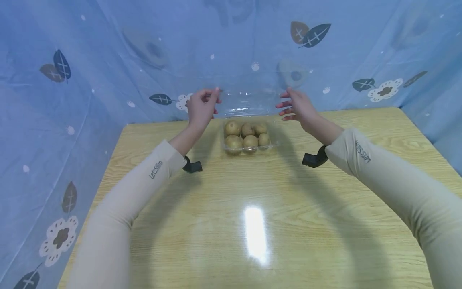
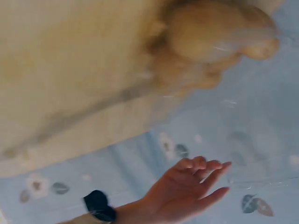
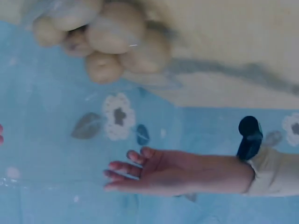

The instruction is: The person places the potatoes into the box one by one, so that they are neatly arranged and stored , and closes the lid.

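Left hand (image 1: pixel 201 107): fingers curled, pinching the clear lid's (image 1: pixel 249 100) left edge, holding it raised.
Right hand (image 1: pixel 297 106): grip spread, fingers straight beside the lid's right edge.
Tray (image 1: pixel 249 149): 6 kiwis (image 1: pixel 247 135), far counter (image 1: pixel 252 208) centre.

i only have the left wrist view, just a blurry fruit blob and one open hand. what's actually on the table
Observer: A clear plastic box holding six kiwis, its transparent lid standing open behind it.
Operator: whose hand am i seeing
Observer: The right hand, fingers spread, at the lid's right edge.
Operator: and the left hand
Observer: The left hand is raised at the lid's left edge, fingertips curled at it; whether it truly pinches the lid is unclear.
Operator: anything else on the table
Observer: Only the box on the wooden table; a blue leaf-print curtain surrounds it.
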`<state>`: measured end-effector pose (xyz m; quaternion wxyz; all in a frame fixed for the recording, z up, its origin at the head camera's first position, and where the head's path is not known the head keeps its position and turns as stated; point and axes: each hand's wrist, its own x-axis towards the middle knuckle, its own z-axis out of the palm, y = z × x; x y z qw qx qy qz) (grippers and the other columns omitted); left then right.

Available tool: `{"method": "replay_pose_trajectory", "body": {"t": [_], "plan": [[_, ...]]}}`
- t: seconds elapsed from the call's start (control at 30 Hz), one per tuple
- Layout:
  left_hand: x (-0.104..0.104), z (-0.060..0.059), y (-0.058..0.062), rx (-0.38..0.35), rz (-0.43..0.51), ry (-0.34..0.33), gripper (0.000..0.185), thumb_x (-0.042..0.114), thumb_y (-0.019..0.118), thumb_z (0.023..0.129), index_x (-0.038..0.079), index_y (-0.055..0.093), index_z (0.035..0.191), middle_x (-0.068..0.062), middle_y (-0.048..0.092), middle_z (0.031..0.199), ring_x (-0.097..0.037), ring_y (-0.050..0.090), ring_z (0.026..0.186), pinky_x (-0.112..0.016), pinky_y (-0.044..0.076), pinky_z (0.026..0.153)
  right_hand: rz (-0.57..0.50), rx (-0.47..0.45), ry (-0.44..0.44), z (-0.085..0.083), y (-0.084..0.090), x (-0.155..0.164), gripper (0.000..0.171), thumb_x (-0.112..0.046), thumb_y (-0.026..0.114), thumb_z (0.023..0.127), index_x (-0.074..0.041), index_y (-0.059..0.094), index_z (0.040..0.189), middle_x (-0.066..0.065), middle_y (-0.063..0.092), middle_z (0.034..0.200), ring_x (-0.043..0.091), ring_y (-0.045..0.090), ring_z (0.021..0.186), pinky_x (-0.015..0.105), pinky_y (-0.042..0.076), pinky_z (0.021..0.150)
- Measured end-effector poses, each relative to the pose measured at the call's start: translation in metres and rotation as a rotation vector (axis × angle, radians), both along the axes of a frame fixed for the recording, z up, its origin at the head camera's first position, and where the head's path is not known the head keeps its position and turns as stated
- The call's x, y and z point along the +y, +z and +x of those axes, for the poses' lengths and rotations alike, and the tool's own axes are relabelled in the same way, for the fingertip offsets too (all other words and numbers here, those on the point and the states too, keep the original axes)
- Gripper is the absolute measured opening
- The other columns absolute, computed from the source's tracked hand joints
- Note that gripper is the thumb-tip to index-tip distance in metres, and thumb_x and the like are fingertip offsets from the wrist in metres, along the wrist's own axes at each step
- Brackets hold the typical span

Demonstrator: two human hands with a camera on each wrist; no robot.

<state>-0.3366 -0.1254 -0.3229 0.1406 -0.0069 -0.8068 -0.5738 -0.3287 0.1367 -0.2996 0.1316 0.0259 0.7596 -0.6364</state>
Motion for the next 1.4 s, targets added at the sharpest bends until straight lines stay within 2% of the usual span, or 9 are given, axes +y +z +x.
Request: {"method": "replay_pose_trajectory", "body": {"t": [0.2,0.47,0.57,0.8,0.87,1.03,1.17,1.27,1.4], "plan": [[-0.006,0.03,-0.011,-0.133,0.107,-0.073,0.024,0.032,0.064,0.085,0.01,0.066,0.094,-0.003,0.069,0.082,-0.016,0.059,0.058,-0.022,0.052,0.047,-0.039,-0.062,0.049,0.02,-0.005,0.007,0.042,-0.03,0.04,0.097,-0.005,0.033,0.131,-0.009,0.061,0.08,0.006,0.058,0.066,0.023,0.052,0.067],[-0.011,0.052,-0.031,-0.318,0.004,-0.134,0.019,0.027,0.065,0.082,0.012,0.065,0.094,-0.004,0.068,0.08,-0.02,0.061,0.067,-0.036,0.057,0.06,0.104,-0.078,0.131,0.031,-0.027,0.012,0.049,-0.021,0.045,0.095,0.001,0.028,0.136,-0.009,0.059,0.087,0.007,0.059,0.074,0.026,0.053,0.075],[-0.012,0.056,-0.04,-0.407,-0.048,-0.169,0.019,0.026,0.065,0.082,0.012,0.064,0.094,-0.013,0.067,0.089,-0.03,0.062,0.079,-0.043,0.055,0.067,0.214,-0.095,0.172,0.033,-0.036,0.014,0.054,-0.02,0.048,0.093,0.0,0.025,0.138,-0.009,0.061,0.089,0.005,0.06,0.07,0.032,0.052,0.079],[-0.015,0.055,-0.054,-0.509,-0.119,-0.214,0.022,0.027,0.067,0.082,0.013,0.064,0.098,-0.021,0.066,0.096,-0.037,0.062,0.084,-0.041,0.056,0.065,0.359,-0.154,0.23,0.033,-0.046,0.014,0.053,-0.023,0.051,0.092,-0.002,0.028,0.136,-0.002,0.065,0.099,0.01,0.06,0.075,0.021,0.041,0.05],[-0.015,0.055,-0.053,-0.525,-0.114,-0.212,0.028,0.027,0.068,0.081,0.012,0.06,0.104,-0.021,0.065,0.098,-0.036,0.062,0.082,-0.043,0.056,0.067,0.389,-0.154,0.26,0.034,-0.048,0.014,0.052,-0.024,0.05,0.093,-0.001,0.029,0.136,0.003,0.065,0.104,0.012,0.06,0.078,0.021,0.039,0.05],[-0.016,0.056,-0.052,-0.583,-0.113,-0.225,0.042,0.028,0.067,0.082,0.01,0.048,0.115,-0.019,0.066,0.099,-0.025,0.061,0.064,-0.04,0.058,0.066,0.452,-0.15,0.353,0.037,-0.051,0.016,0.05,-0.03,0.045,0.095,0.0,0.036,0.134,0.018,0.055,0.121,0.027,0.056,0.098,0.027,0.045,0.067],[-0.018,0.056,-0.054,-0.635,-0.156,-0.293,0.037,0.035,0.061,0.086,0.005,0.052,0.105,-0.011,0.068,0.089,-0.016,0.055,0.055,-0.029,0.055,0.055,0.454,-0.171,0.403,0.04,-0.054,0.018,0.05,-0.034,0.042,0.095,0.001,0.042,0.13,0.021,0.05,0.126,0.034,0.051,0.111,0.039,0.045,0.084],[-0.018,0.056,-0.055,-0.651,-0.182,-0.347,0.036,0.038,0.056,0.089,0.002,0.057,0.096,-0.008,0.066,0.086,-0.014,0.053,0.055,-0.026,0.052,0.052,0.442,-0.185,0.409,0.04,-0.057,0.019,0.05,-0.035,0.042,0.094,0.002,0.045,0.127,0.019,0.052,0.123,0.033,0.051,0.109,0.042,0.045,0.087],[-0.016,0.053,-0.057,-0.663,-0.174,-0.354,0.033,0.035,0.053,0.091,0.002,0.059,0.092,-0.012,0.063,0.093,-0.013,0.051,0.056,-0.023,0.051,0.051,0.429,-0.19,0.408,0.038,-0.059,0.018,0.048,-0.034,0.042,0.095,0.003,0.046,0.126,0.014,0.055,0.117,0.029,0.054,0.105,0.039,0.046,0.085]]}}
